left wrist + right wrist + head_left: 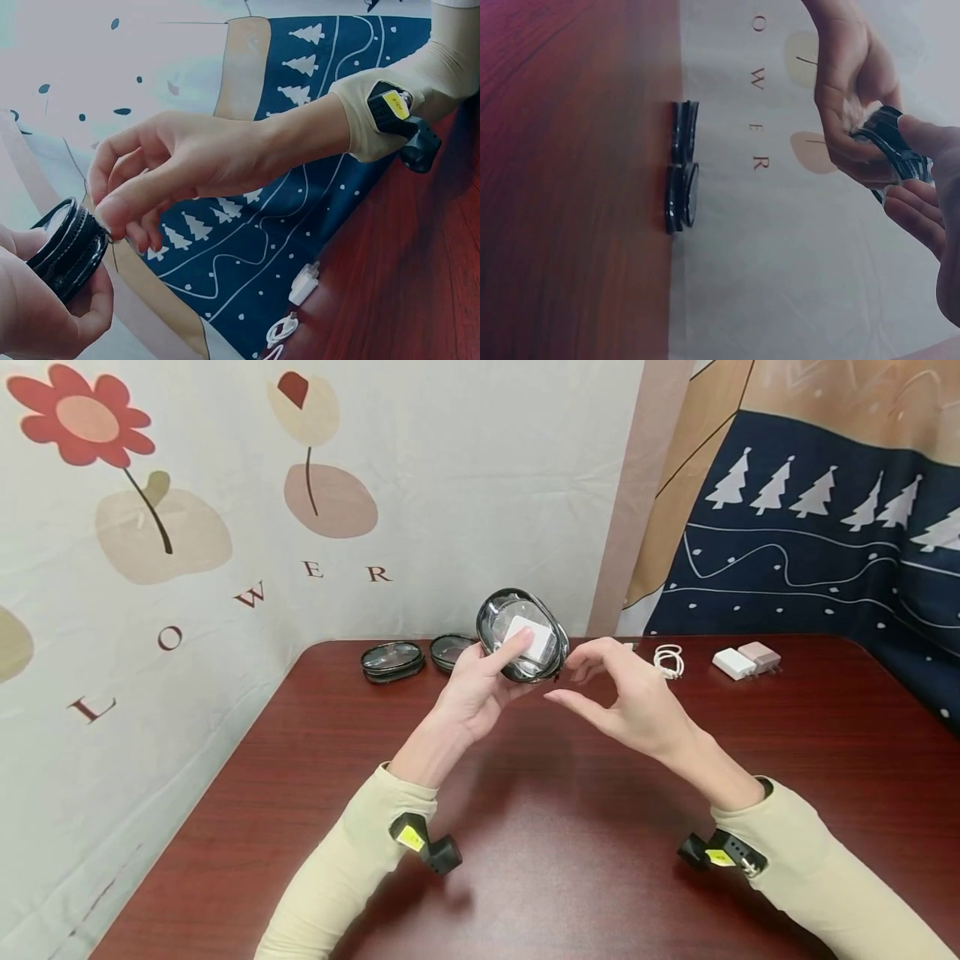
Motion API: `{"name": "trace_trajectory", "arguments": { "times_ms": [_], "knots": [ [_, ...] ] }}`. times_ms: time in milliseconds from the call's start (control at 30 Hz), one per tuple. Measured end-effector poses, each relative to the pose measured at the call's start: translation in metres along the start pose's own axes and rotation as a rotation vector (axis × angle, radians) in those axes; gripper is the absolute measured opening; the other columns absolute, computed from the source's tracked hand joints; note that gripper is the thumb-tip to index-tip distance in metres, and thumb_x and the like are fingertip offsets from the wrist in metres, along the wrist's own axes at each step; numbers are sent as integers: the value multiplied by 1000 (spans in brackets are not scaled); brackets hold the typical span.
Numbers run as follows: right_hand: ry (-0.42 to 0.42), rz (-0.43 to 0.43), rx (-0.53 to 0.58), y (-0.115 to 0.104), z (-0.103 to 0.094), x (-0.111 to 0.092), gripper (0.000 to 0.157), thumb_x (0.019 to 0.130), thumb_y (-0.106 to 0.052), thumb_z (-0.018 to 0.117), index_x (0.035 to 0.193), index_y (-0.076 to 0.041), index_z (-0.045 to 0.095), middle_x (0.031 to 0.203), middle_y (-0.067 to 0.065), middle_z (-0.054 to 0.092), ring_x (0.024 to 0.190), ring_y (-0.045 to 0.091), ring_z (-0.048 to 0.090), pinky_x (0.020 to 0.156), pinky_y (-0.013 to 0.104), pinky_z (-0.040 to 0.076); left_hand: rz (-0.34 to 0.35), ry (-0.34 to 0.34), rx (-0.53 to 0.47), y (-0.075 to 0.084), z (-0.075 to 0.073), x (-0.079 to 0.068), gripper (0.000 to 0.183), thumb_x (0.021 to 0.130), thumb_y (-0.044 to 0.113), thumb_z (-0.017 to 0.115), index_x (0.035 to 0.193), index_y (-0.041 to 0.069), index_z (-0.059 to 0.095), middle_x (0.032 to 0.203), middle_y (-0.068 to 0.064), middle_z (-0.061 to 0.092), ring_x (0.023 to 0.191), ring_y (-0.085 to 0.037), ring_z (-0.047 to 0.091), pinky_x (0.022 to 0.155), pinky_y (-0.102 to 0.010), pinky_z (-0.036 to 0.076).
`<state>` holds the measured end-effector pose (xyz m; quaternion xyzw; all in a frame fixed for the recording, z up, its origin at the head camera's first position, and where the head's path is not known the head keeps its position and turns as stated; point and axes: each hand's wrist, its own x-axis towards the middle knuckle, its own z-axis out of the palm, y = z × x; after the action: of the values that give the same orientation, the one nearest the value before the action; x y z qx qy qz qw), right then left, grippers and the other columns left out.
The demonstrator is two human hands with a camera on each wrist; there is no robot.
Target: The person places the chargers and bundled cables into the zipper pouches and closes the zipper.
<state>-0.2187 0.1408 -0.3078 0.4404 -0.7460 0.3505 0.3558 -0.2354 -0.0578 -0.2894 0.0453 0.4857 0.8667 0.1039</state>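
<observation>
My left hand (480, 689) grips a small oval zip case (510, 602) with clear faces and black trim, held up above the table. Within the case's outline a white block (537, 647), like a charger, shows beside the left thumb. Close to the case's right side is my right hand (637, 697), its fingers bent and its thumb apart from them in the head view. From the left wrist, the right thumb (112, 214) is right at the case's zipped edge. The right wrist view has the right thumb and fingers on either side of that edge.
Two similar cases lie at the table's back edge, one at left (392, 662) and another (450, 650) partly behind my left hand. Back right are a coiled white cable (667, 662), a white charger (733, 664) and a pink one (759, 657). Printed cloth (487, 485) hangs behind.
</observation>
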Motion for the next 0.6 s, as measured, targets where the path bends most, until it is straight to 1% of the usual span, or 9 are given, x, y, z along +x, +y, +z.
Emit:
{"name": "trace_trajectory", "arguments": {
  "times_ms": [33,167,300,400,600],
  "knots": [
    [-3,3,-7,0,1,-1,46,72,-3,91,107,1,61,94,7,65,83,15,64,79,20,52,5,-1,-4,0,1,-1,39,101,10,60,138,1,50,116,-9,64,95,-16,68,101,-47,50],
    [12,10,-41,0,4,-2,45,71,4,89,106,1,60,93,7,65,81,15,63,75,21,53,19,-4,-26,-1,3,-2,40,101,8,60,139,1,50,118,-10,64,96,-16,68,99,-46,53],
    [28,2,-69,1,4,-2,34,78,6,82,105,2,60,92,7,66,78,14,64,73,22,54,24,-1,-51,-2,3,-2,43,101,7,61,142,1,47,122,-12,62,98,-17,67,99,-47,53],
    [39,-11,-78,2,5,-2,26,83,5,76,104,3,63,93,8,67,79,14,65,74,20,54,26,5,-66,-2,3,-1,46,101,6,61,143,1,45,126,-13,61,100,-18,67,100,-49,51],
    [102,-41,-69,1,6,-1,25,81,11,74,103,0,69,95,10,69,78,19,63,74,22,52,28,7,-71,-2,1,0,46,101,6,61,144,2,45,128,-14,60,102,-19,66,103,-50,49]
  ]
}}
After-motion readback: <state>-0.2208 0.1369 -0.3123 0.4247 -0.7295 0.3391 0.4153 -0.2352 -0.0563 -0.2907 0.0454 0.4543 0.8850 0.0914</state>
